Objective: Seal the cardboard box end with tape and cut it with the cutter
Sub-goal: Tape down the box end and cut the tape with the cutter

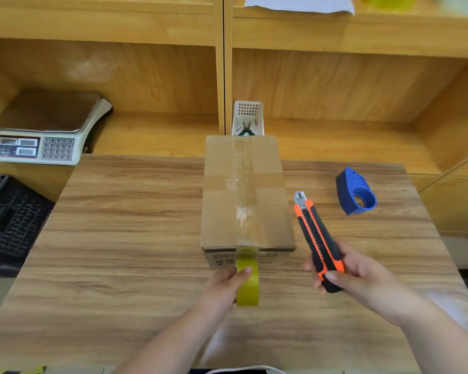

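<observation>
A brown cardboard box [222,201] lies lengthwise in the middle of the wooden table [125,238], with clear tape along its top seam. A yellowish tape roll [250,288] stands on edge just in front of the box's near end, its strip running up onto that end. My left hand [223,287] grips the roll from the left, thumb on its top. My right hand [354,271] holds an orange-and-black cutter [315,238] to the right of the box, with its blade tip pointing away and up-left.
A blue tape dispenser [355,191] lies on the table at the right. A digital scale [46,128] stands at the back left, and a white basket [247,118] with pliers sits behind the box. A black crate [8,214] is left of the table.
</observation>
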{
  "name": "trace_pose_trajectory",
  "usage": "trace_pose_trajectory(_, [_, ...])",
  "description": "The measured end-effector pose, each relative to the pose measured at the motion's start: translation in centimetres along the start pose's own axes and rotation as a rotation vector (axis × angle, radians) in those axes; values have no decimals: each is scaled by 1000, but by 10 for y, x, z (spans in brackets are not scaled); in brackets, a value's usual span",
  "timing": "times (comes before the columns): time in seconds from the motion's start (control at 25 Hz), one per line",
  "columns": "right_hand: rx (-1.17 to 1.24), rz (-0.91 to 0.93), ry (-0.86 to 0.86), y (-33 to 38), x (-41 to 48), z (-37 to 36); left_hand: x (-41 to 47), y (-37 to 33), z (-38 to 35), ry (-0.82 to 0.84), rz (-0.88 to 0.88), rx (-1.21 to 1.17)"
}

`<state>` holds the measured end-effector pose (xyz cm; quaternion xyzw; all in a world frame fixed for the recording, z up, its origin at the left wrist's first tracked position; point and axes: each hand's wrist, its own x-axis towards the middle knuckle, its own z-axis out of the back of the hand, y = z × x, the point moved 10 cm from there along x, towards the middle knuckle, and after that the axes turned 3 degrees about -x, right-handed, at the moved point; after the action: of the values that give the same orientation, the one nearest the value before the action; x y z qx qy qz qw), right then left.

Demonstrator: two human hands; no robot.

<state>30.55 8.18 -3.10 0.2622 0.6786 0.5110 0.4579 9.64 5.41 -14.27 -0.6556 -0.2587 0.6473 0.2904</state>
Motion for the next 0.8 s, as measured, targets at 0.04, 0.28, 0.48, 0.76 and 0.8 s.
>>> trace_pose_trajectory(0.04, [-104, 7, -14, 1, 0, -2, 4, 0, 0, 1, -12, -13])
trace_pose_trajectory(0.28, [-530, -40, -26, -9, -8, -7, -8, 15, 3, -38, 23, -118])
trace_pose_trajectory(0.48, [-911, -2, -147, 2, -12, 4, -23, 16, 4, -40, 29, -203])
trace_pose_trajectory(0.76, [-1087, 100, -215, 7, 2, 5, -30, 15, 2, -20, 28, -186])
trace_pose_trajectory(0.8, [-1108, 110, -224, 9, 3, 4, -30, 15, 3, -21, 26, -185])
